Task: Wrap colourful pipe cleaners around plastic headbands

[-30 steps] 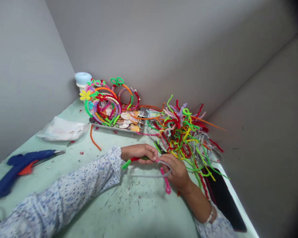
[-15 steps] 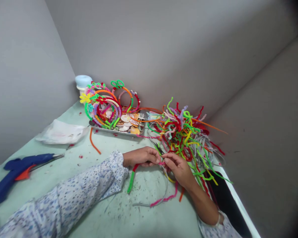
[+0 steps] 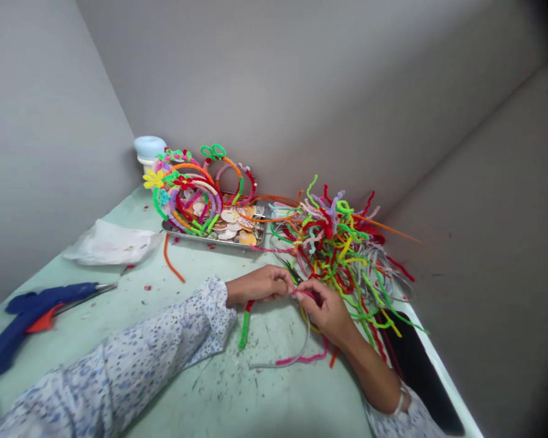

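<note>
My left hand (image 3: 265, 283) and my right hand (image 3: 324, 309) meet over the table, fingertips pinched together. Between them is a short pink bit of pipe cleaner, wound where a thin grey band (image 3: 308, 337) enters my fingers. The band curves down toward the table, its free end pointing left. A longer pink pipe cleaner (image 3: 308, 359) trails beside it. Below my left hand sticks out a piece wrapped in red and green pipe cleaner (image 3: 244, 328); my fingers hide how it joins the band. Dark scissors (image 3: 295, 275) lie just behind my fingertips, partly covered.
A heap of coloured pipe cleaners (image 3: 347, 255) lies at the right. Decorated headbands (image 3: 196, 188) stand on a metal tray (image 3: 219, 239) of flat cutouts. Also there are a blue glue gun (image 3: 45, 298), a plastic bag (image 3: 112, 243) and a black flat object (image 3: 420, 371).
My right hand has turned slightly and shifted left, its fingers closing on the pink pipe cleaner. The grey band's free end has moved a little up and right.
</note>
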Available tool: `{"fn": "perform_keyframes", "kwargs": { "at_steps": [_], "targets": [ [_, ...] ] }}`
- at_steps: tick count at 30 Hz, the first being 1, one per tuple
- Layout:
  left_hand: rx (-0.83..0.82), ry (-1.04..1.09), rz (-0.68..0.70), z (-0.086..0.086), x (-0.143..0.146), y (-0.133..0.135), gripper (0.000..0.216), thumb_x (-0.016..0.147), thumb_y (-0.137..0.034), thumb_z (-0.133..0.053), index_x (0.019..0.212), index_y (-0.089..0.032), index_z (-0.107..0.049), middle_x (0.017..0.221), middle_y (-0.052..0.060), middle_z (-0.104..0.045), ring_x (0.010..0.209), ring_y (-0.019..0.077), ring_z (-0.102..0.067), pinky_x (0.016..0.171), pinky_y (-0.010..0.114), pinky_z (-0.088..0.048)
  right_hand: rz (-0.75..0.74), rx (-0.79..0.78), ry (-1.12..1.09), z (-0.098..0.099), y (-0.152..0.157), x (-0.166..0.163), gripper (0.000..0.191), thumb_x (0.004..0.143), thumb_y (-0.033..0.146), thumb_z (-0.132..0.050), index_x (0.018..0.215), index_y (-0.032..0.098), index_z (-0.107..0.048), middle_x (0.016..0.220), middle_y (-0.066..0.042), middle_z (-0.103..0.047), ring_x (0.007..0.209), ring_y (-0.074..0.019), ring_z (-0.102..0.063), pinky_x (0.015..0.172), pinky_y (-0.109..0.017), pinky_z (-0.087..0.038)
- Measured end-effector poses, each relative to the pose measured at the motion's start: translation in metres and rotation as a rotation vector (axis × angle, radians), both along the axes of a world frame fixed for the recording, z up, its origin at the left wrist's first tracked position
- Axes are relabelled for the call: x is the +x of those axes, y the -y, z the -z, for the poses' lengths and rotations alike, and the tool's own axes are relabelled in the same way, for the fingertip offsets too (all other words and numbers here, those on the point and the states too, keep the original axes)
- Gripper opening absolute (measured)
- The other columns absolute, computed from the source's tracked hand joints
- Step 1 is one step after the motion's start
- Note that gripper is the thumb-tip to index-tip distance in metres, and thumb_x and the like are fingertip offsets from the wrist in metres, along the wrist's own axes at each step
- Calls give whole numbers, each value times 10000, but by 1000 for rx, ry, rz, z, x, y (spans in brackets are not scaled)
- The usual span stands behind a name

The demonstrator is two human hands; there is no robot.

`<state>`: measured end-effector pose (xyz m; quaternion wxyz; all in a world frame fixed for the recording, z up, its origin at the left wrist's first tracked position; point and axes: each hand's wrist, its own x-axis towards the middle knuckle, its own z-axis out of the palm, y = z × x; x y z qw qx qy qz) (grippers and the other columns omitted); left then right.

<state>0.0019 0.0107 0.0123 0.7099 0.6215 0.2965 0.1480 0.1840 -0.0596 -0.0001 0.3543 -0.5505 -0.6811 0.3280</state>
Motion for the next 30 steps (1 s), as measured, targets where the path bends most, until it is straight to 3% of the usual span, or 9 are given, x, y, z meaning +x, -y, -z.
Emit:
{"fn": "perform_keyframes", "kwargs": {
  "at_steps": [11,16,23,30],
  "targets": [
    [131,-78,18,3,1,0,198,718,-297,-553,834,-139,-580,555,-67,-429,426,46,-311,413,190,-218,6,63,91,8,1,0,90,815,249,-527,822,176,-579,661,15,-535,563,-116,-459,518,-219,-355],
    [212,-110,3,2,3,1,184,738,-269,-528,801,-115,-604,554,-51,-461,475,56,-351,463,181,-268,43,154,149,9,2,-1,66,799,219,-534,778,176,-580,655,10,-554,560,-114,-482,516,-215,-364],
    [346,-134,-6,10,4,-1,186,754,-248,-508,801,-116,-631,733,3,-611,665,97,-500,620,185,-379,56,304,265,10,3,-3,41,764,171,-544,738,183,-574,623,19,-543,537,-107,-475,532,-217,-369],
    [374,-151,-33,11,5,1,192,765,-251,-497,802,-119,-632,749,11,-627,688,109,-516,628,188,-388,43,439,477,12,4,-4,83,778,154,-503,729,188,-561,618,5,-528,579,-128,-495,573,-237,-365]
  ]
}}
